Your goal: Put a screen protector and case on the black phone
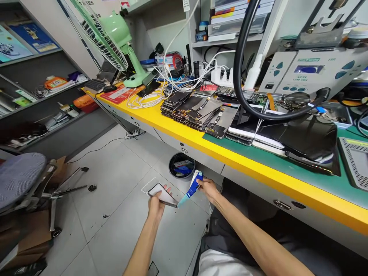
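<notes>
My left hand (156, 205) holds a flat dark phone screen panel (162, 194) out over the floor, below the bench edge. My right hand (209, 188) grips a blue and white film strip (192, 187) that runs down to the panel's right end. Both arms reach forward from my lap. A round black waste bin (181, 165) with scraps inside stands on the floor just beyond my hands.
The yellow-edged bench (247, 163) carries stacks of phone screens (192, 109), white cables (149, 97), a green fan (115, 42), a thick black hose (240, 88) and a grey control unit (310, 71). An office chair (23, 180) and cardboard stand at left.
</notes>
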Demonstrator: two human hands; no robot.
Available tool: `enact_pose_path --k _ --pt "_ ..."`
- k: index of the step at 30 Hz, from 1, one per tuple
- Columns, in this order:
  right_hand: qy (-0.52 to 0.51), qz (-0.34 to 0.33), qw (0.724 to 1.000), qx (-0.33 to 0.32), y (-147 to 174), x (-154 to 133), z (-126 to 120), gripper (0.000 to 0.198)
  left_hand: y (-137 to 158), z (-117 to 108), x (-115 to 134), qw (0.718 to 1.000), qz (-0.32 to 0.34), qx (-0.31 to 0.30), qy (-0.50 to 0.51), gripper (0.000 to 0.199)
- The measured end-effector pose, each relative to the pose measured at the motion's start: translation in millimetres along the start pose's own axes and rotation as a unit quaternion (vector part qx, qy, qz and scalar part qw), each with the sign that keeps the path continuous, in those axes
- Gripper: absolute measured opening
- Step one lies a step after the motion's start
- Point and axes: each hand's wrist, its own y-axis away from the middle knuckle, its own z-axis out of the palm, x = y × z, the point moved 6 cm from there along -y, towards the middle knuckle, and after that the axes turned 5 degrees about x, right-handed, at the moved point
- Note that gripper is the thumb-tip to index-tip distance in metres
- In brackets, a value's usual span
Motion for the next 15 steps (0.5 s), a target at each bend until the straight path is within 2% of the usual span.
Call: enact_pose_path --k 5,8,11,15 --pt "-0.054 0.019 0.989 0.140 -27.2 15.6 -24.7 0.038 -28.2 -32.9 27.4 0.990 0.063 0.072 0.102 0.064" --pt "-0.066 0.045 0.982 0.170 -47.7 15.6 -32.6 0.038 -33.4 -44.9 38.6 0.989 0.053 0.055 0.129 0.054" --pt "-0.060 0.069 0.979 0.180 -73.2 13.1 -18.4 0.037 -33.5 -50.1 40.6 0.990 0.022 0.030 0.136 0.047" --pt "-0.028 0.089 0.978 0.186 -108.9 8.8 23.1 0.040 -30.5 -51.2 37.5 0.989 -0.016 0.005 0.150 0.056"
